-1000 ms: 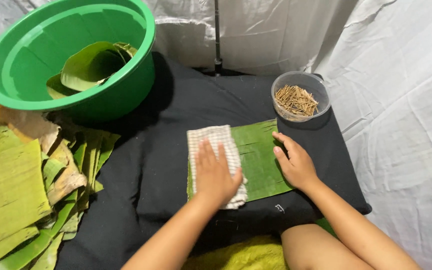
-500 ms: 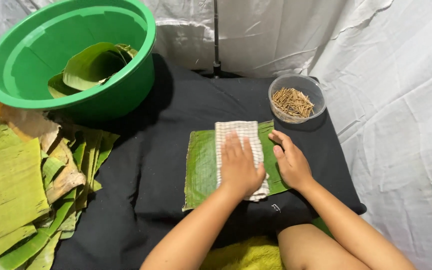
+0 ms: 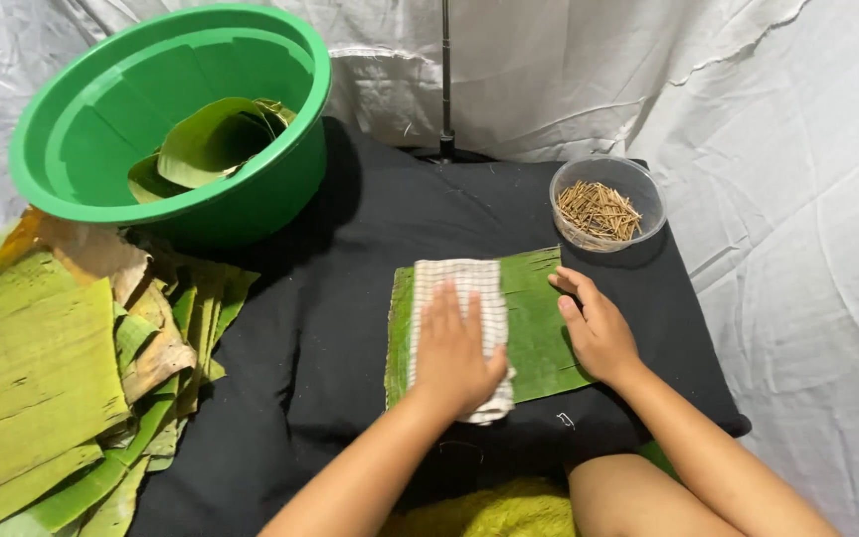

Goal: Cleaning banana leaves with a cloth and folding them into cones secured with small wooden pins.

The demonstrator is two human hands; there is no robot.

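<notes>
Since a second ago the left hand (image 3: pixel 454 348) has slid the checked cloth (image 3: pixel 461 318) back and forth across the banana leaf (image 3: pixel 539 323): it sat at the leaf's left end, then moved to the middle, and now lies left of centre again. That reads as wiping strokes along the leaf, with the leaf itself barely shifted.

Left hand lies flat, palm down, fingers spread on the cloth, pressing rather than gripping it. Right hand (image 3: pixel 599 328) rests open on the right part of the leaf, fingers together, pinning it down; neither hand has a closed grip on anything.

Leaf lies flat on a black cloth (image 3: pixel 350 259) spread over the surface, near the person, in the middle of the scene.

Far right, just beyond the leaf, stands a clear round tub (image 3: pixel 608 204) holding short thin brown sticks. Far left sits a large green basin (image 3: pixel 166 119) with curled leaf pieces inside. Near left is a heap of uncut leaves (image 3: pixel 42 378), green with some yellowed and brown edges. White sheeting (image 3: pixel 797 149) surrounds everything. No labels or signs are visible.
</notes>
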